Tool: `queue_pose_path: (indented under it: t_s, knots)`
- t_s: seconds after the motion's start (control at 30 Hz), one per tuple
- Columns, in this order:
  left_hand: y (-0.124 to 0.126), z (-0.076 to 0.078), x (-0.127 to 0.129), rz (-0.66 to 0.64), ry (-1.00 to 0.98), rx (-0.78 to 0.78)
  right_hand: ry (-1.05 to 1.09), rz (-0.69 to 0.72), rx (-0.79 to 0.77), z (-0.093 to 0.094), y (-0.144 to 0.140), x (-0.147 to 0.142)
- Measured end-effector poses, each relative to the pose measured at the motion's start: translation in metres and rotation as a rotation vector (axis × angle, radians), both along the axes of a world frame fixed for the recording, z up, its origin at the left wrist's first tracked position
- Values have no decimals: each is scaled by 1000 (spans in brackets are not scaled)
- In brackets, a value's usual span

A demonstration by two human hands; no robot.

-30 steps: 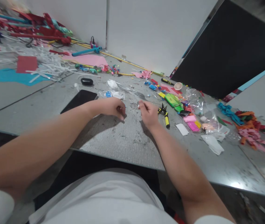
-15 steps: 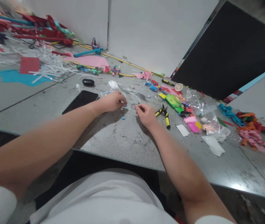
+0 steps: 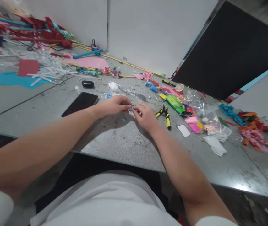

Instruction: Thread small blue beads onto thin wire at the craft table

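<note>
My left hand (image 3: 121,104) is closed in a pinch on a small blue piece (image 3: 130,109), which looks like soft clay. The fingertips of my right hand (image 3: 144,115) are pressed together against the same spot from the right; whatever they hold is too small to make out. Below my fingers, a second blue bit (image 3: 123,119) lies on the grey table (image 3: 124,144). Just beyond the hands is a bundle of thin wires (image 3: 134,92). Yellow-and-black pliers (image 3: 168,121) rest with handles spread, right of my right hand.
A black phone (image 3: 80,103) and a black oval case (image 3: 88,84) lie on the left. Colourful clay packets (image 3: 175,103) and plastic bags run along the right. White paper strips (image 3: 44,67) cover the far left. A white card (image 3: 184,131) lies beyond the pliers.
My hands have come together. The small blue piece in my left fingers has moved right and now meets my right fingertips, where a thin loop showed before.
</note>
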State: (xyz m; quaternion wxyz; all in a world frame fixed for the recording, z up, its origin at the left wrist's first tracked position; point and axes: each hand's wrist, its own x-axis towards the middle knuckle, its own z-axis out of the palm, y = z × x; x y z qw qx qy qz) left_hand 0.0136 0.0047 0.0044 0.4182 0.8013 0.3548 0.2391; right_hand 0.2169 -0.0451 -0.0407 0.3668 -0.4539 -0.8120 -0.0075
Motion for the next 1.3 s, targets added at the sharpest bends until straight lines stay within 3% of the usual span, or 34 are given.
queue_pose_path:
  t_s: [0.43, 0.63, 0.7, 0.77, 0.83, 0.9, 1.0, 1.17, 1.3]
  knots:
    - [7, -11, 1, -178, -202, -126, -28, 20, -95, 0, -3, -1]
    - [4, -8, 2, -68, -183, -105, 146, -91, -26, -7, 8, 7]
    - [7, -10, -1, -6, -134, -38, 240, -155, -19, -9, 11, 12]
    - [12, -14, -4, 48, 16, 137, 327, -197, -54, -12, 13, 15]
    - [17, -19, -6, 64, 190, 352, 402, -202, -159, -15, 14, 15]
    - [21, -23, -7, 57, 286, 471, 456, -177, -279, -18, 15, 13]
    - [25, -27, -9, 74, 335, 517, 488, -134, -362, -21, 15, 8]
    - [25, -24, -10, 145, 379, 530, 467, -124, -348, -18, 11, 3]
    - [21, -16, -8, 199, 245, 507, 427, -110, -309, -13, 6, -1]
